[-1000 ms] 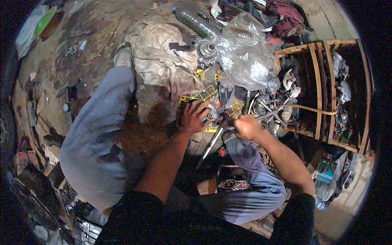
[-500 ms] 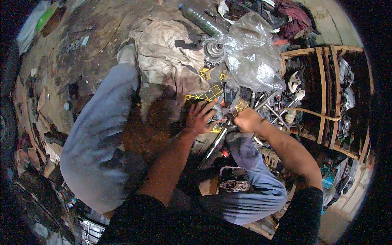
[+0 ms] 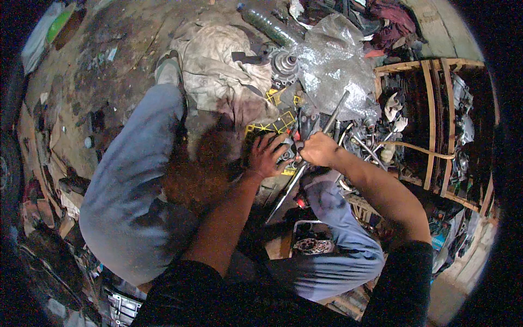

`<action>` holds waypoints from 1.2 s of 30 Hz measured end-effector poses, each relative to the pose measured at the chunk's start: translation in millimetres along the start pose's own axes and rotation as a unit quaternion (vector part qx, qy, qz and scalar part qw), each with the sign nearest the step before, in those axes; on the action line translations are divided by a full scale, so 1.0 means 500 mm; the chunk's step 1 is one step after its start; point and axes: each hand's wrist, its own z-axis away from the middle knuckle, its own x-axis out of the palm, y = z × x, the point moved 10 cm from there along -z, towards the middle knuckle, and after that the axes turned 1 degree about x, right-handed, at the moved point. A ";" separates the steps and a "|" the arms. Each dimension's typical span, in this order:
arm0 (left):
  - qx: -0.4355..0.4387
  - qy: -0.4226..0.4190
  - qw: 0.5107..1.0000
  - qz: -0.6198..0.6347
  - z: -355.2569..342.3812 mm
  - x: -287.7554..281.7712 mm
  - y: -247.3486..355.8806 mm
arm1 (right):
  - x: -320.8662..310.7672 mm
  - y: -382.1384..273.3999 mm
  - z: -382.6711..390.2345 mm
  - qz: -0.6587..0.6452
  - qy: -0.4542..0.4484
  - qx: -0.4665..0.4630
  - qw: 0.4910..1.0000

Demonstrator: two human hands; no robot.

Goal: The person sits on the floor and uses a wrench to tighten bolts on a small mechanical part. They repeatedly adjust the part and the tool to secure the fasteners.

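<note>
My left hand (image 3: 266, 155) has its fingers curled over the edge of a grey metal part (image 3: 285, 150) and grips it. Just right of it, my right hand (image 3: 319, 149) is closed in a fist round a long metal bar (image 3: 338, 110), whose free end points up and right over the bubble wrap. The bar's lower end is hidden by the fist. Below the hands, a thin shiny rod (image 3: 284, 195) slants down to the left. Black mesh-like material with yellow lines (image 3: 278, 123) lies just beyond my left hand.
Beyond the hands lie a stained cloth (image 3: 215, 71), a round geared metal part (image 3: 284, 66), a dark bottle (image 3: 268, 24) and bubble wrap (image 3: 329, 71). Metal rods (image 3: 366, 150) and a wooden crate frame (image 3: 427, 128) stand to the right. A tray (image 3: 308, 222) sits between my legs.
My right hand has shifted slightly left and up. The bar in it has swung from pointing right to pointing up and right. My left hand stays in almost the same place.
</note>
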 end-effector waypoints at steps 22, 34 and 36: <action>0.002 0.029 1.000 0.004 -0.011 -0.020 0.017 | 0.192 -0.036 0.166 -0.464 0.123 0.514 0.711; 0.018 0.059 0.998 0.005 -0.010 -0.029 0.014 | 0.139 -0.098 0.139 -0.615 0.147 0.529 0.566; 0.016 0.057 0.998 0.014 -0.012 -0.026 0.019 | 0.190 -0.128 0.138 -0.658 0.079 0.568 0.488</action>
